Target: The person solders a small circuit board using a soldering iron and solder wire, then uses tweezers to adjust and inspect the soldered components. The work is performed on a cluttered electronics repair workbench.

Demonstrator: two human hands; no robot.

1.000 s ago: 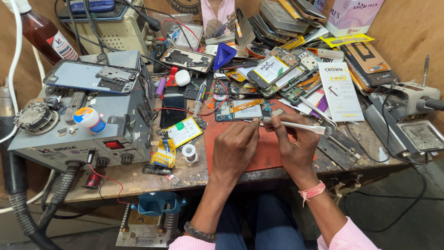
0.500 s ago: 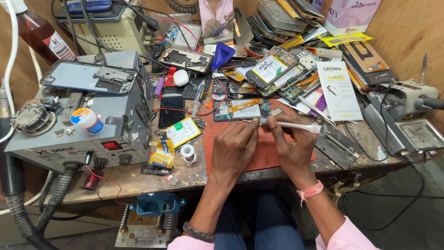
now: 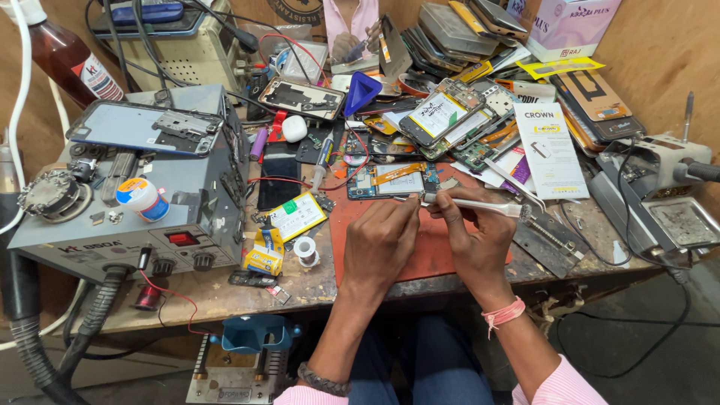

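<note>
Tweezers point(image 3: 480, 204), 1 pair, pinched in right hand point(image 3: 472, 240); left hand point(image 3: 379, 244) curled, grip unclear, beside 1 opened phone point(image 3: 391, 180).

Pink-and-white box point(image 3: 571, 22) at the far right corner, white leaflet point(image 3: 550, 148) below it, yellow-labelled flat battery point(image 3: 298, 216) mid-bench, white-labelled brown bottle point(image 3: 69, 64) far left

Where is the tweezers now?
In the head view, the tweezers are in the right hand, above the red mat, tips pointing left toward the left hand, just below the opened phone.
</note>
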